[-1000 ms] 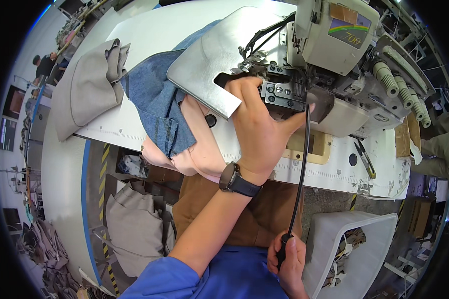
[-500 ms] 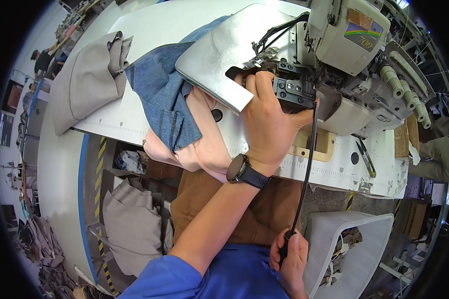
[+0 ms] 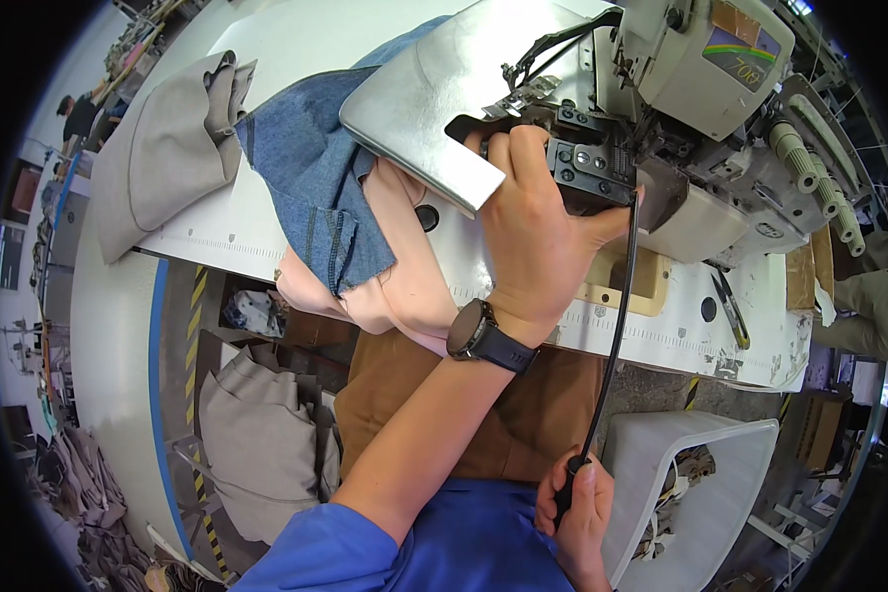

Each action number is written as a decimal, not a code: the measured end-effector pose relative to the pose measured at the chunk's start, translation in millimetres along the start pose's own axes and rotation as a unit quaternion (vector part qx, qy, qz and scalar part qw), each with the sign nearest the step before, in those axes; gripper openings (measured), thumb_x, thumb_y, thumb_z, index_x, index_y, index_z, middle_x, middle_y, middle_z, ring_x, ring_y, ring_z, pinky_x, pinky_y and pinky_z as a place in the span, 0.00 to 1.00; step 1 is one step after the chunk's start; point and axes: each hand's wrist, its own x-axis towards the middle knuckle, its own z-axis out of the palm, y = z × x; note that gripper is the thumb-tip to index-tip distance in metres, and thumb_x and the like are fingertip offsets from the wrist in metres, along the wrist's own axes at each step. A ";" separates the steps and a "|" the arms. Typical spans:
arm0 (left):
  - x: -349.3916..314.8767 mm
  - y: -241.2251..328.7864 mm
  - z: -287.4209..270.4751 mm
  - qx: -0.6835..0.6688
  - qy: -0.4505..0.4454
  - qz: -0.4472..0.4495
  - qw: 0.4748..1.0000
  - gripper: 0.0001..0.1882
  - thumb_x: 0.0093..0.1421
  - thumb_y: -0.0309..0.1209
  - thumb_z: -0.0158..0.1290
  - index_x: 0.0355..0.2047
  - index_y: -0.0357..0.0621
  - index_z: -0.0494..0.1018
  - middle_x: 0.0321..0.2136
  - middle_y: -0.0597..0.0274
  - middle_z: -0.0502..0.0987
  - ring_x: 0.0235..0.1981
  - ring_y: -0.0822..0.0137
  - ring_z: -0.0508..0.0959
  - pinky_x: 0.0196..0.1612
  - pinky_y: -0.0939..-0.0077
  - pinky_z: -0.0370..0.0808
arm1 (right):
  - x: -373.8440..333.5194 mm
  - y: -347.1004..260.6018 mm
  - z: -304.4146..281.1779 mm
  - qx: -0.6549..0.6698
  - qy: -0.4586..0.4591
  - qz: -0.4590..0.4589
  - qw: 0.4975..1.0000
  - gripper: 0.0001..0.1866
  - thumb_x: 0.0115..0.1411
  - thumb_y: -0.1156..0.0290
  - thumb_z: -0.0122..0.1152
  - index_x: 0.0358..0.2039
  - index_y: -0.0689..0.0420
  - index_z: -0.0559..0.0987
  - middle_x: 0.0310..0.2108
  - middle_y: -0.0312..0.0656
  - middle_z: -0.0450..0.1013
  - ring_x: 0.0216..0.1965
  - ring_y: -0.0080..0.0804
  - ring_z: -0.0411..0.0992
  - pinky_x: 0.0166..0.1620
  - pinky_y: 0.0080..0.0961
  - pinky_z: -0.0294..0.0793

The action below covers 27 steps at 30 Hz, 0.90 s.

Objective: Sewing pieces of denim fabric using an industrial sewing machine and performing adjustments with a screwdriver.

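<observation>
An overlock-type sewing machine [image 3: 710, 79] stands on the white table with its black metal front part [image 3: 592, 168] exposed. My left hand [image 3: 538, 232], a black watch on its wrist, grips that part. Its fingers curl into the gap beside the shiny metal cover plate [image 3: 419, 109], their tips partly hidden, and the thumb stretches to the right. In my right hand [image 3: 580, 503], low near my lap, is the black handle of a tool with a long thin black shaft [image 3: 617, 345]. The shaft rises to the machine and ends by my left thumb.
Blue denim [image 3: 316, 178] and pale pink fabric [image 3: 405, 257] lie left of the machine, with grey cloth [image 3: 168, 148] beyond. Thread snips [image 3: 730, 308] rest at right. A white bin [image 3: 651, 464] with scraps stands below, and grey fabric [image 3: 261, 444] is piled lower left.
The view has shifted slightly, so the machine sits a little further right in the picture. Both hands keep nearly the same pose, and the shaft still meets the machine by my left thumb.
</observation>
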 end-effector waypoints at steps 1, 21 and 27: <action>-0.1 0.1 -0.3 -0.003 -0.002 -0.002 1.000 0.32 0.34 0.37 0.68 0.33 0.37 0.60 0.30 0.51 0.63 0.32 0.50 0.67 0.33 0.60 0.67 | 0.0 -0.7 0.7 -0.004 0.003 0.000 1.000 0.21 0.67 0.54 0.32 0.25 0.57 0.60 0.09 0.35 0.56 0.07 0.17 0.50 0.11 0.14 0.51; -1.5 -5.0 3.9 -0.046 0.020 0.010 0.999 0.34 0.33 0.43 0.69 0.33 0.36 0.63 0.29 0.51 0.68 0.33 0.53 0.67 0.35 0.63 0.65 | -11.3 6.6 -4.1 -0.069 -0.004 0.012 0.998 0.23 0.66 0.51 0.33 0.26 0.59 0.62 0.10 0.36 0.57 0.08 0.17 0.52 0.11 0.13 0.51; -2.6 -5.6 3.9 -0.045 0.018 0.013 0.999 0.34 0.33 0.44 0.69 0.33 0.36 0.63 0.29 0.51 0.69 0.33 0.53 0.68 0.35 0.63 0.65 | -10.5 -4.1 -4.4 -0.031 -0.024 0.060 0.997 0.24 0.66 0.52 0.32 0.25 0.60 0.62 0.10 0.36 0.57 0.08 0.17 0.51 0.12 0.14 0.51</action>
